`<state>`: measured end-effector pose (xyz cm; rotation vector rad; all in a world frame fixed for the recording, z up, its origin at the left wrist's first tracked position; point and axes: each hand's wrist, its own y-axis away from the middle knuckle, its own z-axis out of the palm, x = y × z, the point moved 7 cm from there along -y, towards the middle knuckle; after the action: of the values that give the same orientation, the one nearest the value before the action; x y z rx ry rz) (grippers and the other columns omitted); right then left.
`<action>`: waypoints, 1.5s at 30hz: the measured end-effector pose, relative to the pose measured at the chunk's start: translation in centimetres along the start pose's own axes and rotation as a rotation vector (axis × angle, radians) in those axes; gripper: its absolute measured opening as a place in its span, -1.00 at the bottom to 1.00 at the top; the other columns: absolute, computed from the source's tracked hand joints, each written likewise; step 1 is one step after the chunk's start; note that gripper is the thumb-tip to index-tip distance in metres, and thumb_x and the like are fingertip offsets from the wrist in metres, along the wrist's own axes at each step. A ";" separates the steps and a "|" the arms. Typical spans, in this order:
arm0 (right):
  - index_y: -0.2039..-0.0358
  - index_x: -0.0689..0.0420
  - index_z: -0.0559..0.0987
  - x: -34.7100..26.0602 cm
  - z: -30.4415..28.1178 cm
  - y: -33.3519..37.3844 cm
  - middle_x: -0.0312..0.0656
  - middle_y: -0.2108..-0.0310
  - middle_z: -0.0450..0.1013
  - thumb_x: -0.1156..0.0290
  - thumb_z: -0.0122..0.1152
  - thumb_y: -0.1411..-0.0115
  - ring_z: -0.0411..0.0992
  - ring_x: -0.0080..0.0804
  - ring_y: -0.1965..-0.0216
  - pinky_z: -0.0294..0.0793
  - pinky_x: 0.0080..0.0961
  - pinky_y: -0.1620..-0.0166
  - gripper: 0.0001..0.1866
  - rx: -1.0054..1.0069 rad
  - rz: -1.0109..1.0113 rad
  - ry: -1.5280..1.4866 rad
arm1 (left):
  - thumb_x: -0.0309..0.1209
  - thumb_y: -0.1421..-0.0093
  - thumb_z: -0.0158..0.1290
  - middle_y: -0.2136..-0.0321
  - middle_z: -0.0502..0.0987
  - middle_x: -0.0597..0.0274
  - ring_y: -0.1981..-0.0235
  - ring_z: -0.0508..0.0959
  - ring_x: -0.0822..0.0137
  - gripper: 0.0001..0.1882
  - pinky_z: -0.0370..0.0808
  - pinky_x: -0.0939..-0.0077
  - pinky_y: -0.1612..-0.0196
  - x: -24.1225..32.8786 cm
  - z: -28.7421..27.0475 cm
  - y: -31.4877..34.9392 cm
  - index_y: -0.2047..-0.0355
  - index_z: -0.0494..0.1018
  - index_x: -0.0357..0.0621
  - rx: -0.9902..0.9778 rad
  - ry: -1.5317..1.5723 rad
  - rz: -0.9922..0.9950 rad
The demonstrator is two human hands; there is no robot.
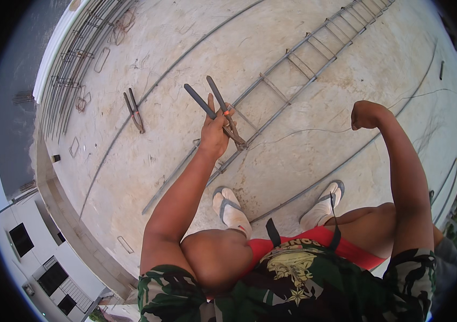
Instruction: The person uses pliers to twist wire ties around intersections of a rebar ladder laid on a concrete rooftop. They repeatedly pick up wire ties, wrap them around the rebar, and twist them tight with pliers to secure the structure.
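Pincers (223,110) are gripped in the closed left hand (215,131) above the rebar cage (293,70); thin wire (303,130) is pulled taut by the fisted right hand (365,114). The wire could be snapped or slip free if overtensioned.

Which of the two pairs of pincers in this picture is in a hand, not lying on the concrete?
The pincers near the picture's middle, gripped by the left hand above the rebar ladder. The other pincers lie alone on the concrete, further left.
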<state>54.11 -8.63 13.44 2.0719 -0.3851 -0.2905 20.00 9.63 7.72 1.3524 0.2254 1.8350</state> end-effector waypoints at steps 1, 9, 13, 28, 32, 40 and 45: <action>0.36 0.21 0.68 -0.5 0.5 -0.1 -0.08 0.39 0.60 0.36 0.31 0.06 0.55 -0.21 0.33 0.49 -0.36 0.20 -0.75 -0.036 -0.044 -0.044 | -0.61 -0.11 -0.29 -0.27 0.09 0.05 -0.20 0.24 0.16 -0.13 0.24 0.19 -0.11 0.1 0.2 0.1 -0.40 -0.26 0.32 0.004 0.022 0.006; 0.48 0.22 0.66 -2.2 5.2 -2.4 0.01 0.42 0.56 0.40 0.28 0.13 0.54 -0.03 0.33 0.52 -0.23 0.26 -0.82 0.103 0.028 0.238 | -0.61 -0.07 -0.30 -0.25 0.08 -0.04 -0.14 0.29 0.15 -0.14 0.35 0.18 -0.09 1.1 1.8 -0.3 -0.40 -0.25 0.12 -0.114 0.107 -0.027; 0.51 0.22 0.67 3.6 1.4 -1.1 0.03 0.50 0.55 0.49 0.31 0.22 0.54 -0.05 0.40 0.52 -0.27 0.29 -0.83 0.142 0.081 0.068 | -0.56 -0.09 -0.23 -0.14 0.21 0.03 0.00 0.37 0.23 -0.20 0.43 0.27 0.00 -2.6 1.9 0.4 -0.38 -0.18 -0.13 -0.146 -0.259 -0.117; 0.44 0.35 0.55 -4.1 -11.7 13.4 -0.07 0.47 0.38 0.56 0.14 -0.06 0.39 -0.22 0.40 0.35 -0.37 0.27 -0.89 0.724 -0.052 -0.204 | -0.12 -0.18 0.11 -0.33 -0.03 -0.12 -0.37 -0.10 -0.10 -0.12 -0.06 0.05 -0.36 5.7 4.2 1.4 -0.36 -0.12 -0.07 -0.174 -1.394 0.492; 0.40 0.35 0.57 -7.3 -13.2 14.8 -0.09 0.47 0.38 0.54 0.14 -0.08 0.39 -0.26 0.41 0.35 -0.40 0.27 -0.87 0.741 -0.155 -0.289 | -0.11 -0.19 0.10 -0.32 0.03 -0.01 -0.38 -0.10 -0.04 -0.19 -0.09 0.05 -0.38 5.4 4.3 2.4 -0.35 -0.03 0.04 -0.392 -1.296 0.341; 0.36 0.36 0.57 -8.6 -13.4 15.9 -0.07 0.44 0.49 0.49 0.14 -0.16 0.43 -0.36 0.37 0.39 -0.45 0.23 -0.83 0.741 -0.260 -0.428 | -0.25 -0.23 0.05 -0.06 0.39 0.12 -0.18 0.27 0.05 -0.59 0.20 0.13 -0.20 9.9 5.2 5.0 -0.08 0.37 -0.01 -0.251 -1.576 0.730; 0.29 0.34 0.54 -7.7 -14.4 15.3 -0.13 0.41 0.48 0.51 0.17 -0.18 0.43 -0.45 0.28 0.40 -0.49 0.15 -0.85 0.778 -0.117 -0.389 | -0.35 -0.27 -0.02 0.33 0.54 0.10 0.21 0.50 0.12 -0.81 0.40 0.25 0.10 11.0 2.4 4.9 0.22 0.50 -0.16 -0.193 -1.453 0.582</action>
<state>49.80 -1.62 34.20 2.8083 -0.6912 -0.7050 18.68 13.42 19.31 2.3515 -1.1446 0.7774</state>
